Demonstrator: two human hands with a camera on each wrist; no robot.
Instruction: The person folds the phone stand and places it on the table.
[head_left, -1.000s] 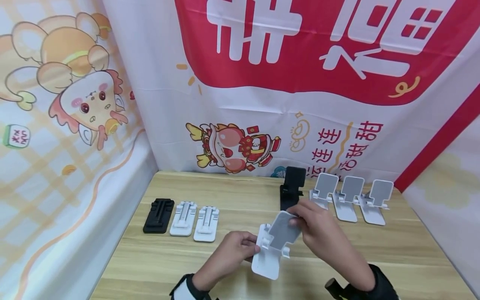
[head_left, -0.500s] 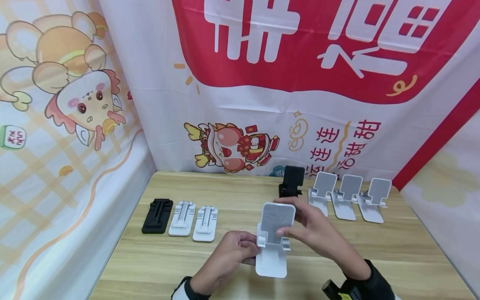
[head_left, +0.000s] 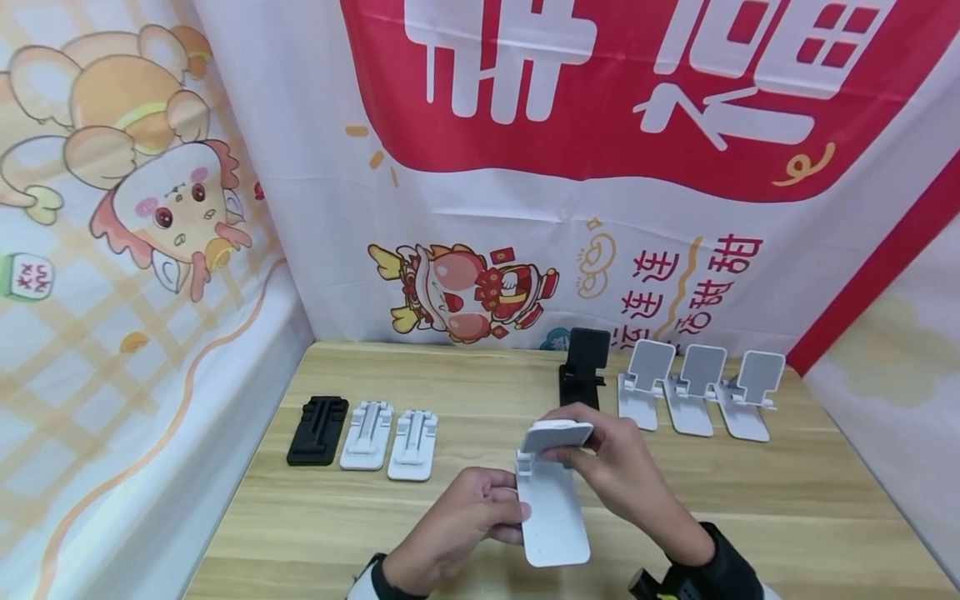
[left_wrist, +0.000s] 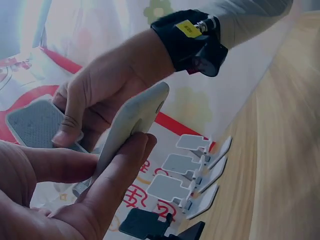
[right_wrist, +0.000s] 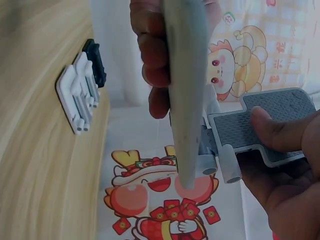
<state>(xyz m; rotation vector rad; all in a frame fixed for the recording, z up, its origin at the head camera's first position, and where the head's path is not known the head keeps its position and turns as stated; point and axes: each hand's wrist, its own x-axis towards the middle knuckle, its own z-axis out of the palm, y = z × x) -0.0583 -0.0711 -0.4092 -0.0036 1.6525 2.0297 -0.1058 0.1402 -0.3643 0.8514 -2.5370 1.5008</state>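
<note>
A white phone stand [head_left: 555,521] with a grey padded plate is held up over the front of the table. My left hand [head_left: 483,510] pinches its flat base by the left edge, thumb on the front face. My right hand [head_left: 615,462] grips the grey plate [head_left: 553,437], with the thumb on the pad and the fingers behind. Seen from the head, the plate is tipped and strongly foreshortened. In the right wrist view, the base shows nearly edge-on, and the right thumb presses the textured pad [right_wrist: 232,129] beside the hinge [right_wrist: 230,165].
At the back right stand an unfolded black phone stand [head_left: 587,354] and three unfolded white ones, the nearest white stand [head_left: 648,367] beside it. On the left lie a folded black stand [head_left: 318,429] and two folded white stands [head_left: 366,435]. A printed cloth [head_left: 480,208] hangs behind the table [head_left: 465,375].
The held stand has turned from slanted to more upright. Its grey plate went from facing me to tipped and foreshortened. The right hand shifted its grip, thumb now on the pad.
</note>
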